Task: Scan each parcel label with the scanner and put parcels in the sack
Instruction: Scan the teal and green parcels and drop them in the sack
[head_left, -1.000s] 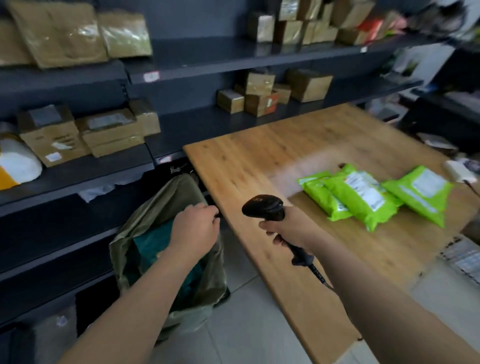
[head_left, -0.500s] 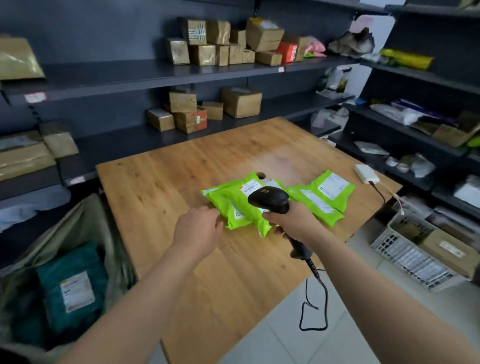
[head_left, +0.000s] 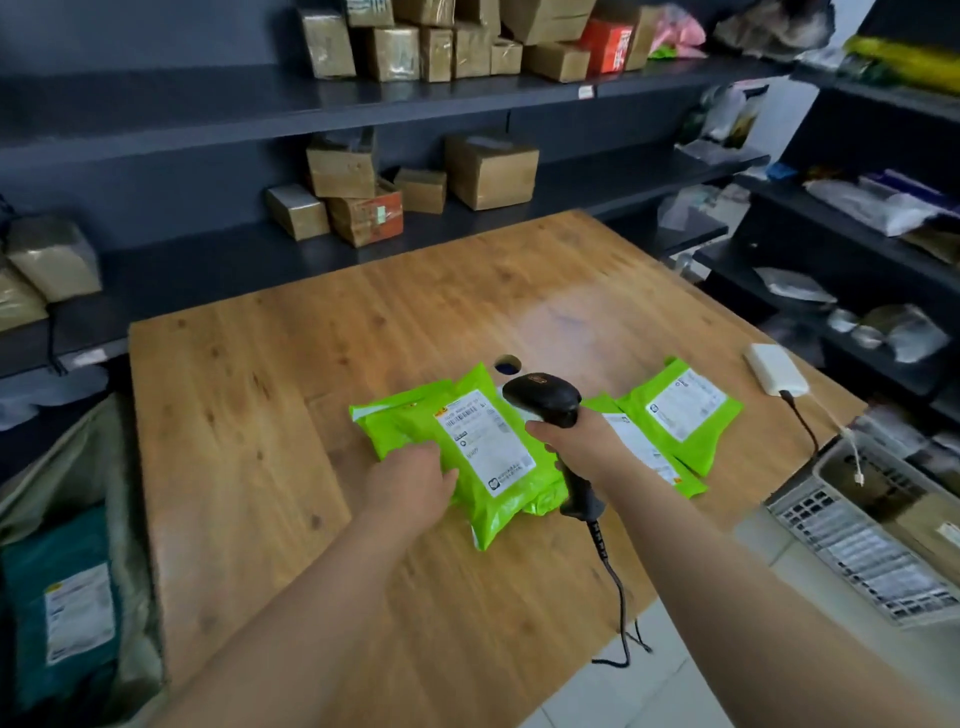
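The fingers (head_left: 541, 430) of our right hand (head_left: 582, 441) are wrapped firmly round the handle of the black corded barcode scanner (head_left: 543, 397). Its head hangs just on our side of the round cable hole (head_left: 507, 364) in the wooden counter (head_left: 249, 426). Our left hand (head_left: 410, 480) lies against the near-left edge of the lime-green plastic mailer parcel (head_left: 493, 467). The back of the hand hides the fingertips, so we cannot tell whether they pinch that edge or only press on it.

The parcel lies label up, just nearer us than the hole and to the left of the scanner's head. It rests on a second green mailer (head_left: 395, 421) that shows at the hole's near left. Two more green mailers (head_left: 680, 415) overlap at the hole's near right.

We judge the parcel light, soft and a little plump, with a slick film skin that creases easily. A wrinkle across the white label could spoil the read, so we would press it flat while scanning. For the lift, we would take the left edge, clear of the label, with the thumb on top and the fingers beneath. The mailer underneath may slide along with it.

The olive cloth sack (head_left: 130, 519) stands well to the hole's near left, off the counter's edge, with a teal labelled parcel (head_left: 57, 597) already inside. One hand should manage the carry.
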